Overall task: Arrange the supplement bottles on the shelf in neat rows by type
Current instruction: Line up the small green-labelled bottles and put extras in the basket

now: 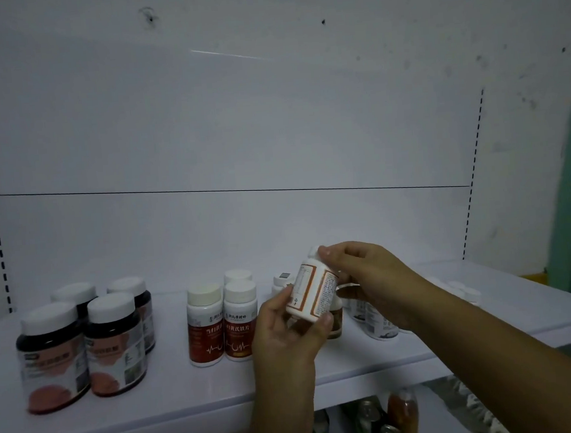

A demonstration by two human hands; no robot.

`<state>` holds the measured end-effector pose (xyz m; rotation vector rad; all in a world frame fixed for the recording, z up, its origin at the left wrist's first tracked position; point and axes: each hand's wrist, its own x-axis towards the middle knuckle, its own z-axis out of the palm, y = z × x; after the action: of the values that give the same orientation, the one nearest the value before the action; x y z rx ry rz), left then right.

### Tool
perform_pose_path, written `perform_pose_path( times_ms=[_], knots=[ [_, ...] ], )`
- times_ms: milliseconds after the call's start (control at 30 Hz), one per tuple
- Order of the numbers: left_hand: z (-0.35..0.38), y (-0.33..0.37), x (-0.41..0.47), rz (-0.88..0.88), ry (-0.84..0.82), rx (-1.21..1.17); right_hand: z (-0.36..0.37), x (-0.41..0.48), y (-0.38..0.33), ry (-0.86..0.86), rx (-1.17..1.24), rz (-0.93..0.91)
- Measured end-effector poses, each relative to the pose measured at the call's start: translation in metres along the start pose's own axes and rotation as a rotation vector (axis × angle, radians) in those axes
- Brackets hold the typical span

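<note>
**Item in hand.** The person is holding one white bottle [312,291] with an orange-bordered label in both hands. It is tilted and raised above the shelf [176,406], just right of the red-labelled group. The left hand [286,332] is gripping its lower end, fingers and thumb curled round the base. The right hand [367,278] is pinching the cap end, fingers curled. A printed panel is facing the camera — judged to be a check of type before placement.

**Done.** At the left, four dark jars [113,342] with white lids are standing upright in a two-by-two block. In the middle, three red-labelled bottles [239,322] are standing upright, two near and one behind the right-hand one. No bottle is showing behind the left-hand one.

**Left to do.** Right of and behind the hands, a cluster of mixed bottles [378,321] is standing, partly hidden by the hands and forearm, so its order cannot be judged. A few small white caps [464,291] are showing further right.

**Progress.** Judged roughly half complete — two types are looking settled, while the held bottle and the right-hand cluster are awaiting rows.
</note>
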<state>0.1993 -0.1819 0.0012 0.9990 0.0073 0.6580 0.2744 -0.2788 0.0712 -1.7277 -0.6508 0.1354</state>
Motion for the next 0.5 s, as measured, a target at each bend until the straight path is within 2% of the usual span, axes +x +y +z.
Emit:
perform_pose_path(
  times_ms=[67, 167, 233, 300, 433, 500],
  knots=[
    [0.000, -0.001, 0.002, -0.016, -0.007, -0.012, -0.003, -0.001, 0.002, 0.003, 0.040, -0.013],
    [-0.002, 0.001, 0.004, -0.292, -0.138, -0.360, -0.008, 0.000, 0.004, -0.006, 0.124, -0.009],
    [-0.004, -0.001, 0.005, -0.397, -0.189, -0.452, -0.011, -0.002, 0.004, -0.025, 0.203, -0.008],
    [-0.003, -0.006, 0.006, -0.305, -0.167, -0.366, -0.013, -0.003, 0.004, -0.030, 0.237, -0.013],
    [0.001, -0.017, 0.006, 0.046, -0.024, 0.060, -0.011, -0.007, 0.003, 0.053, -0.086, -0.077],
    [0.003, -0.021, 0.005, 0.125, -0.028, 0.153, -0.013, -0.005, 0.003, 0.080, -0.144, -0.105]
  ],
)
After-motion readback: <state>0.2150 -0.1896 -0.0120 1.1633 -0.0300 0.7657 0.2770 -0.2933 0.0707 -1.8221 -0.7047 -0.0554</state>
